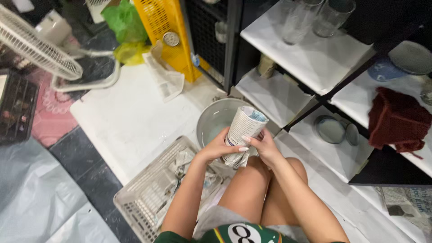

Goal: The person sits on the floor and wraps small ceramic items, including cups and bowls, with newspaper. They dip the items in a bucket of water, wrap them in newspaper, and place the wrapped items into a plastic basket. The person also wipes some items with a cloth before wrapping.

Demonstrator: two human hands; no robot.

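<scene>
Both hands meet just above the person's knees, closed around a newspaper-wrapped glass (pixel 244 135) that stands tilted, its open mouth pointing up and away. The left hand (pixel 220 147) curls around the near left side of the bundle, thumb laid across the printed paper, while the right hand (pixel 264 146) grips the right side with its fingers pinching the twisted paper at the base. Just behind the bundle sits a round metal basin (pixel 216 118) on the white floor covering (pixel 130 121). Near left of the knees lies a pale plastic basket (pixel 148 193) holding crumpled newspaper sheets. Farther off stands a tall yellow plastic crate (pixel 167 27) with a small round disc on its face, a green plastic bag (pixel 123 20) and a yellow bag beside it, and folded paper leaning against the crate's foot. A white fan (pixel 36 45) occupies the far left. To the right, a dark shelf unit lined with white paper (pixel 315 58) carries clear drinking glasses (pixel 315 18) at the top, grey plates (pixel 410 56) and a dark red cloth (pixel 398 119) at the right, and round lids (pixel 330 129) lower down.
</scene>
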